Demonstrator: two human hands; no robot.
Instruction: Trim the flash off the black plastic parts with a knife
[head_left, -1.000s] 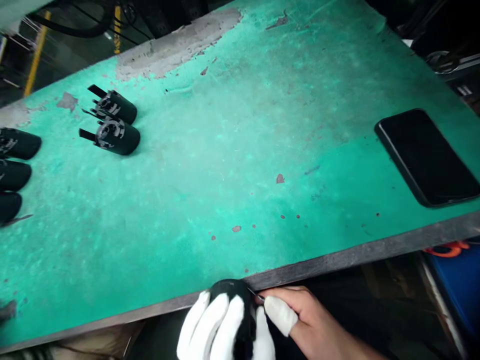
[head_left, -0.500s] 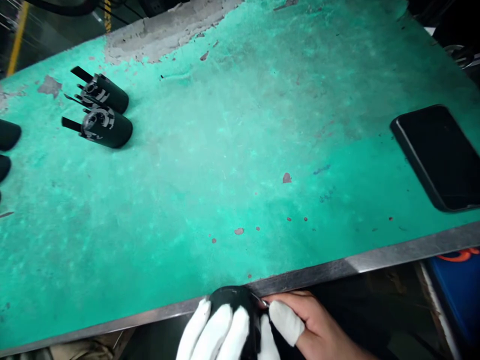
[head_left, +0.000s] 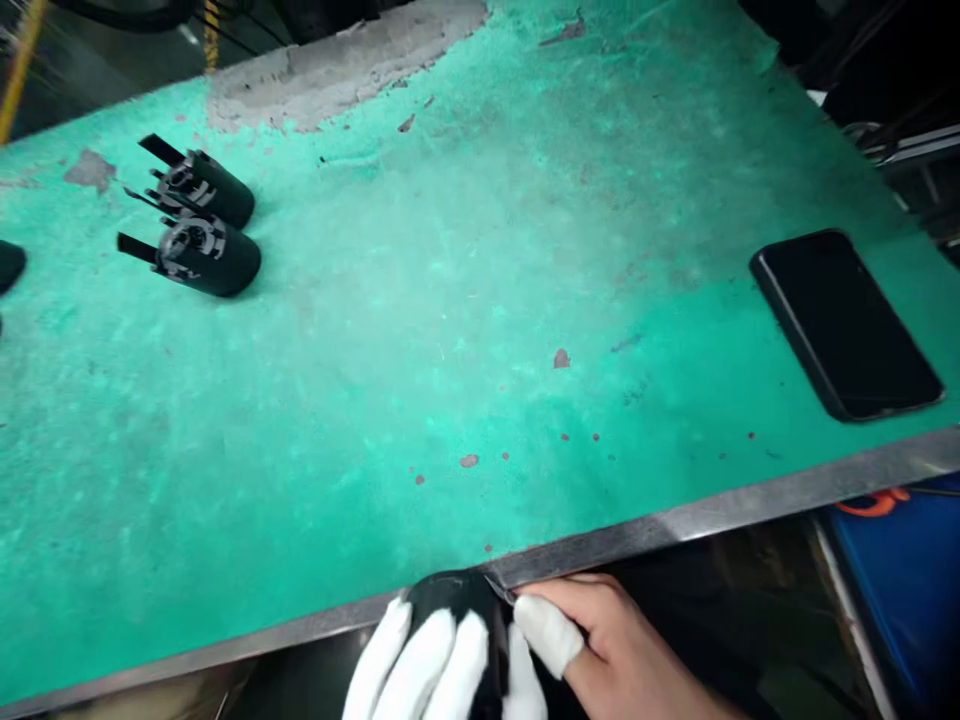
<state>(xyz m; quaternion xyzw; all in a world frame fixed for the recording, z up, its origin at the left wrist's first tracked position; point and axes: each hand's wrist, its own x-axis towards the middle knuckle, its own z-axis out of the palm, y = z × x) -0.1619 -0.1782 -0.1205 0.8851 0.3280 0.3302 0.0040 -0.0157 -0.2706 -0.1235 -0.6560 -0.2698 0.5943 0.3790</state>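
Observation:
At the table's front edge, my left hand (head_left: 427, 660) in a white glove is wrapped round a black cylindrical part (head_left: 450, 590). The lower end of this part is hidden by the fingers and the frame's bottom. My right hand (head_left: 615, 640) is bare but for a white cover on the thumb. Its thumb and forefinger pinch a thin shiny metal piece (head_left: 501, 590) against the right side of the black part. What kind of piece it is, I cannot make out.
Two black cylindrical parts with prongs (head_left: 210, 255) lie side by side on the green table (head_left: 360, 380), at the left. Another dark part (head_left: 10, 265) is cut off by the left edge. A black phone (head_left: 847, 325) lies at the right. Below the metal edge stands a blue container (head_left: 907, 590).
The view has shifted a little, so the phone sits further left in it. Both hands keep their hold on the black part and the metal piece, with hardly any movement.

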